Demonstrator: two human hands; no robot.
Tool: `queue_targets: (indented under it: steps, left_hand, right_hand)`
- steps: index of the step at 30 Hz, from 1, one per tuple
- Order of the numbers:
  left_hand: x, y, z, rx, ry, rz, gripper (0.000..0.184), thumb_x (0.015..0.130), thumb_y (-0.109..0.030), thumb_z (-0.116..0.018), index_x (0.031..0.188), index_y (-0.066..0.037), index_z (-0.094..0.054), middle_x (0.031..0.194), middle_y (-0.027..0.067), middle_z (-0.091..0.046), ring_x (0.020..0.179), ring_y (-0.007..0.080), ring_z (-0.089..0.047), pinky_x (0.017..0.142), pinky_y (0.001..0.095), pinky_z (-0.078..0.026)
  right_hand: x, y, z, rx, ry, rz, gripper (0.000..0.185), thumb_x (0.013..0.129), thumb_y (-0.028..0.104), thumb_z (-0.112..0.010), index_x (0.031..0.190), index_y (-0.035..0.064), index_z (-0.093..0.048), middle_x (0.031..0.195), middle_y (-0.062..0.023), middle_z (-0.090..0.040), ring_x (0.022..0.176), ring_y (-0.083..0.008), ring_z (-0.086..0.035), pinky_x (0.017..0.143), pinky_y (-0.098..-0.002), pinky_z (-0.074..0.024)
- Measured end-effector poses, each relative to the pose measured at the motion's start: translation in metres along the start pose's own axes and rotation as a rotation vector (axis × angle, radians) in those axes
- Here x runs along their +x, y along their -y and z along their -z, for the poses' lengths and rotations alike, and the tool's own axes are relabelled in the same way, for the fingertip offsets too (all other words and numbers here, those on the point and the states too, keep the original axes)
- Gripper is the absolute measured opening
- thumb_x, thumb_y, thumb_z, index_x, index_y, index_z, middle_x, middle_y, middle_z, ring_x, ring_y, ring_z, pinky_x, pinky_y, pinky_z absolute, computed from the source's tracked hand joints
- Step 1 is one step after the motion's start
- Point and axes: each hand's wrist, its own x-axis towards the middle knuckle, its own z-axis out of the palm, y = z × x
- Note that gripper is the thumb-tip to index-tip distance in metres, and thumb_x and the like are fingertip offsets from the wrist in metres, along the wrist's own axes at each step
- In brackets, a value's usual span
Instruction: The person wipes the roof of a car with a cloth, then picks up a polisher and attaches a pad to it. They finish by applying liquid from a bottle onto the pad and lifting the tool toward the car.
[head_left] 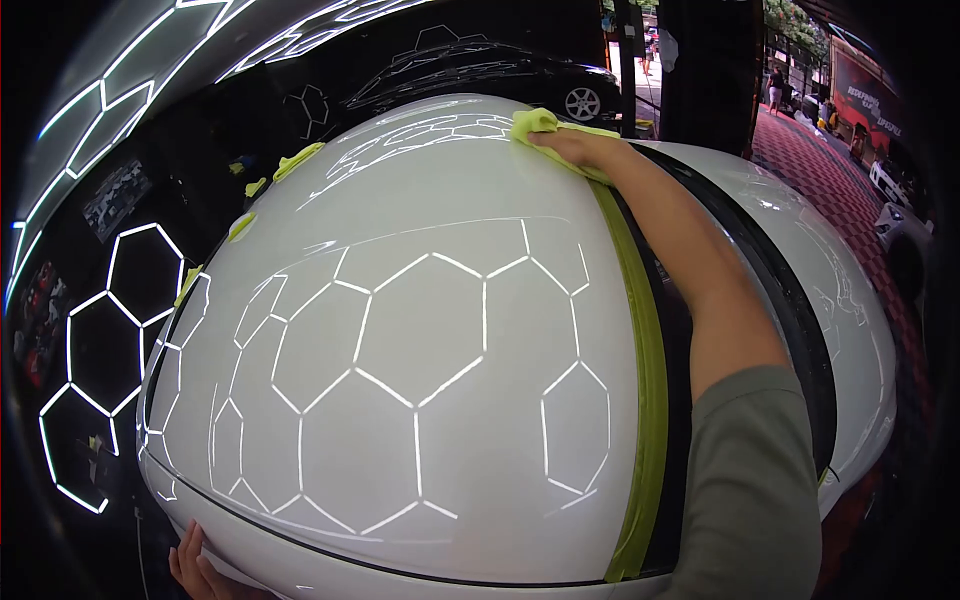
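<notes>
My right hand (580,147) reaches far across the glossy white car roof (470,340). Its fingers press a yellow-green microfiber cloth (533,124) against the roof near the upper windshield edge, and part of the cloth hangs out beneath and behind the hand. At the lower left, my left hand (200,570) rests against the near side of the car, below the roof edge. Its fingers are extended and hold nothing visible, and the frame's bottom cuts off part of it. Green masking tape (650,400) runs along the roof's front edge beside the dark windshield.
A folded yellow-green cloth (298,160) lies on the roof's far-left edge, with smaller yellow-green pieces (241,227) along that edge. The white hood (810,240) extends right. A black car (480,85) stands behind. Hexagonal lights (110,340) glow at left.
</notes>
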Motion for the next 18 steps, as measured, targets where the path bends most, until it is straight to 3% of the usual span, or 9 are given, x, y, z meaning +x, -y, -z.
queue_targets:
  steps: [2,6,8,9,16,18]
  left_hand:
    - [0.002,-0.004,0.003,-0.012,0.065,0.021,0.052,0.102,-0.034,-0.027,0.122,0.002,-0.059,0.128,0.0145,-0.059,0.125,0.0266,-0.049,0.114,0.0428,-0.014]
    - [0.005,0.004,0.001,-0.033,0.078,0.023,0.051,0.102,-0.033,-0.028,0.123,0.002,-0.059,0.127,0.0145,-0.059,0.126,0.025,-0.049,0.116,0.0437,-0.011]
    - [0.003,0.013,-0.003,-0.053,0.055,0.0,0.051,0.102,-0.033,-0.028,0.121,0.002,-0.06,0.127,0.0147,-0.059,0.125,0.0247,-0.05,0.116,0.0452,-0.01]
    - [0.001,0.011,-0.001,-0.059,0.043,0.012,0.051,0.102,-0.033,-0.028,0.121,0.002,-0.06,0.127,0.0147,-0.059,0.125,0.0247,-0.05,0.116,0.0452,-0.01]
    - [0.014,-0.017,0.018,-0.168,0.064,0.098,0.044,0.102,-0.029,-0.034,0.122,0.001,-0.06,0.128,0.0122,-0.059,0.124,0.0228,-0.051,0.117,0.0471,-0.003]
    - [0.01,-0.018,0.009,-0.137,0.031,0.088,0.044,0.102,-0.029,-0.034,0.123,0.0,-0.059,0.129,0.0118,-0.059,0.124,0.023,-0.051,0.116,0.0479,-0.002]
  right_hand:
    - [0.053,-0.029,-0.006,0.089,-0.105,-0.066,0.079,0.088,0.067,-0.043,0.144,0.011,-0.041,0.138,-0.0141,-0.05,0.123,-0.0255,-0.049,0.105,-0.0425,-0.0328]
    - [0.022,-0.022,-0.01,0.039,-0.04,0.023,0.077,0.089,0.066,-0.044,0.143,0.0113,-0.041,0.137,-0.0147,-0.05,0.122,-0.025,-0.05,0.105,-0.0434,-0.0332]
    - [0.014,-0.042,-0.001,0.386,0.136,0.173,0.077,0.089,0.065,-0.045,0.144,0.0112,-0.041,0.137,-0.0155,-0.049,0.125,-0.0245,-0.048,0.107,-0.0432,-0.0311]
    - [0.022,-0.048,0.002,0.483,0.194,0.101,0.077,0.089,0.065,-0.042,0.145,0.0124,-0.038,0.142,-0.0164,-0.045,0.13,-0.0255,-0.043,0.111,-0.0422,-0.0265]
    - [0.058,0.001,0.001,-0.007,-0.148,-0.105,0.073,0.091,0.061,-0.041,0.144,0.0116,-0.041,0.146,-0.016,-0.041,0.133,-0.0268,-0.041,0.112,-0.0403,-0.0253]
    - [0.035,0.009,0.003,0.08,-0.043,-0.069,0.071,0.091,0.059,-0.042,0.142,0.0099,-0.044,0.144,-0.0151,-0.044,0.129,-0.025,-0.045,0.11,-0.0387,-0.028]
